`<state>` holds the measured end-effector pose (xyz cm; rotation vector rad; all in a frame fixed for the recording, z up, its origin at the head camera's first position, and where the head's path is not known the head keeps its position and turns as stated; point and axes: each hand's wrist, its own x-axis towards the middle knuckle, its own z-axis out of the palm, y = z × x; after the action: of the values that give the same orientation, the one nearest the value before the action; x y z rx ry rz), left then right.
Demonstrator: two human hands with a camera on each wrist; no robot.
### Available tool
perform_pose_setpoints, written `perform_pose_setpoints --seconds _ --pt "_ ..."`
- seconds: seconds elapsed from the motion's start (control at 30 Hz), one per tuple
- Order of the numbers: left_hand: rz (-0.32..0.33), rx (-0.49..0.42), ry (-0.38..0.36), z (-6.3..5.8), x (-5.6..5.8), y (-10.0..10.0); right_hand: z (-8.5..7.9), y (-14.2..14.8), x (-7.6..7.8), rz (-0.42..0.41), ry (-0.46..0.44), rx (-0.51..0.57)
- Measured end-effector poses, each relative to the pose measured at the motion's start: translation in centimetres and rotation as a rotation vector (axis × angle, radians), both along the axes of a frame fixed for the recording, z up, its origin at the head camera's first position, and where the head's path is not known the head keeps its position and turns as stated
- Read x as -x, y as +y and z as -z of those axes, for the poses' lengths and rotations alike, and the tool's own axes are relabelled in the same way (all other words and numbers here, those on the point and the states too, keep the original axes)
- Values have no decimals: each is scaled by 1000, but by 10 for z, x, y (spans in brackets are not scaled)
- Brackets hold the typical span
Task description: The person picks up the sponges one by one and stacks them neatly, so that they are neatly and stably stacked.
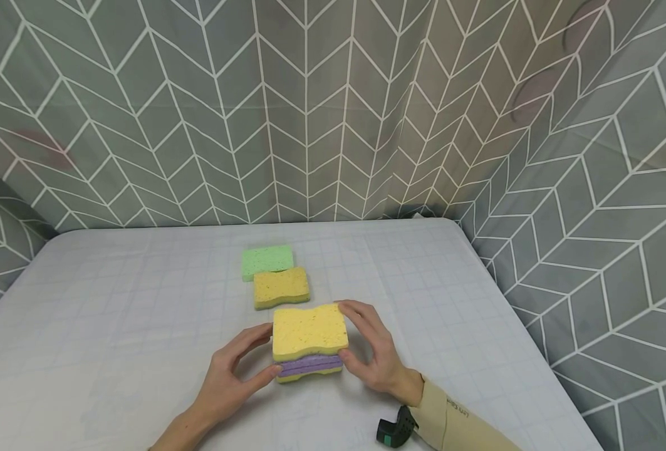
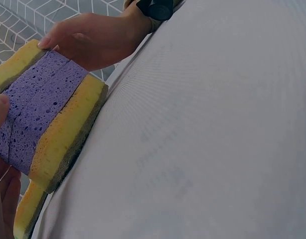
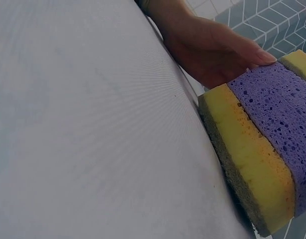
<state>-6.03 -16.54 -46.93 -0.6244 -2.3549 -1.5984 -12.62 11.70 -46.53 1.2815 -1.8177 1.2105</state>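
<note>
On the table stands a stack of sponges: a yellow sponge (image 1: 310, 332) on top, purple sponge layers (image 1: 312, 363) with a seam between them, and a yellow sponge with a dark scouring side (image 2: 68, 137) at the bottom. My left hand (image 1: 227, 382) holds the stack's left end, thumb at the front by the purple and fingers toward the back corner. Opposite it, my right hand (image 1: 382, 357) holds the right end, its thumb at the front near the seam under the top sponge and its fingertips at the back corner.
Just behind the stack lies another yellow sponge (image 1: 280, 288). Farther back is a green sponge (image 1: 266, 260), partly overlapped by that yellow one. A white cloth covers the table (image 1: 113, 326), and a grey patterned curtain (image 1: 310, 113) hangs along its far edge and right side.
</note>
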Motion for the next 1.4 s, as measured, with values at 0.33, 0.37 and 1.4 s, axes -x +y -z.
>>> perform_pose_setpoints --seconds 0.33,0.37,1.4 --pt "2 3 -6 0 0 0 -1 0 -1 4 -1 1" --pt "3 4 -5 -1 0 0 0 0 -1 3 -4 3" --pt "-284 -27 35 -3 10 -1 0 -7 -15 -50 -369 47"
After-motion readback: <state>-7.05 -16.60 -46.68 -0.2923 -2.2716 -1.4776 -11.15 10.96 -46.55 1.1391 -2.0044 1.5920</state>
